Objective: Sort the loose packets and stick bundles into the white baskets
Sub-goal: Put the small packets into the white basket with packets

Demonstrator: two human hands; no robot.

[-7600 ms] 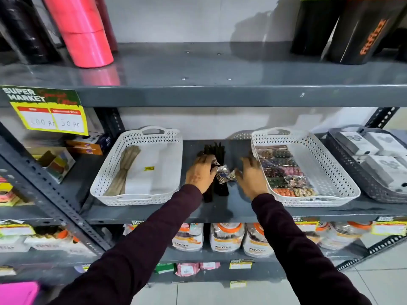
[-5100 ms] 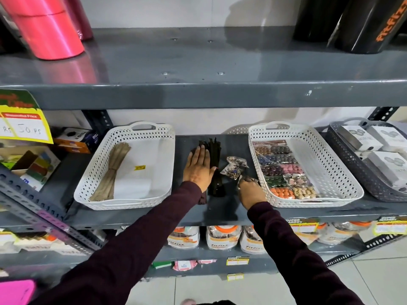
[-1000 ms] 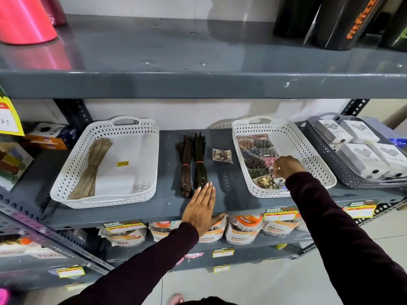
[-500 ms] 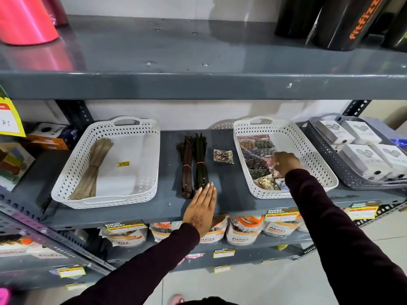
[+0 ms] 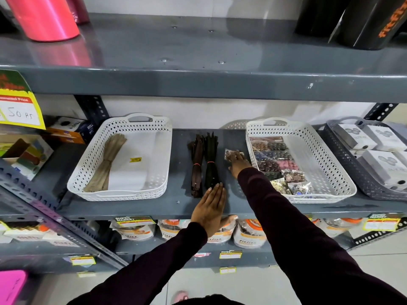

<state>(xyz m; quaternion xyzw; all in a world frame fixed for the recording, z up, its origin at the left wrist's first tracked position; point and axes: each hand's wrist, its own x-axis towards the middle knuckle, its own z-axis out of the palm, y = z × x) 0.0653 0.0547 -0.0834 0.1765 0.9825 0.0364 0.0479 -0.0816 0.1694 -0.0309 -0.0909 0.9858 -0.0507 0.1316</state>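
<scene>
Two white baskets stand on the grey shelf (image 5: 176, 208). The left basket (image 5: 123, 194) holds one tan stick bundle (image 5: 108, 164). The right basket (image 5: 330, 172) holds several bead packets (image 5: 273, 159) along its left side. Between the baskets lie a brown stick bundle (image 5: 196, 164) and a black stick bundle (image 5: 211, 159), side by side. One loose packet (image 5: 228, 153) lies just right of them, and my right hand (image 5: 239, 165) has its fingers closed over it. My left hand (image 5: 210, 208) rests flat on the shelf's front edge, fingertips at the black bundle's near end.
A grey basket (image 5: 343, 164) with white boxes (image 5: 383, 164) stands right of the right basket. The upper shelf (image 5: 198, 82) overhangs low above the baskets. A yellow price sign (image 5: 17, 106) hangs at the left. Jars fill the shelf below.
My right hand has left the right basket and moved left onto the loose packet on the shelf. My left hand has stayed flat at the shelf's front edge.
</scene>
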